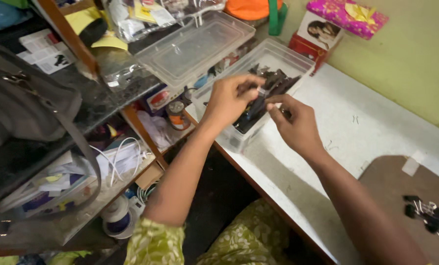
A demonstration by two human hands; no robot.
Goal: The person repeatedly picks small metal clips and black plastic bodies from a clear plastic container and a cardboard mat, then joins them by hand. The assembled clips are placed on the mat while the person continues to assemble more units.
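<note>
A small black metal binder clip (256, 93) was pinched between the fingertips of the left hand (227, 99) over the clear rectangular plastic box (298, 61) of black clips, which stood on the white tabletop (376, 127). The right hand (298, 125) was held just beside it, its thumb and forefinger closed on the clip's end, though blur hid the contact. The clip would probably be best steadied low over the box, so that anything dropped was caught inside.

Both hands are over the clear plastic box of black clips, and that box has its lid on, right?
Not quite. In the head view both hands, left hand and right hand, are over the clear plastic box, but it is open; its lid lies beside it.
</note>
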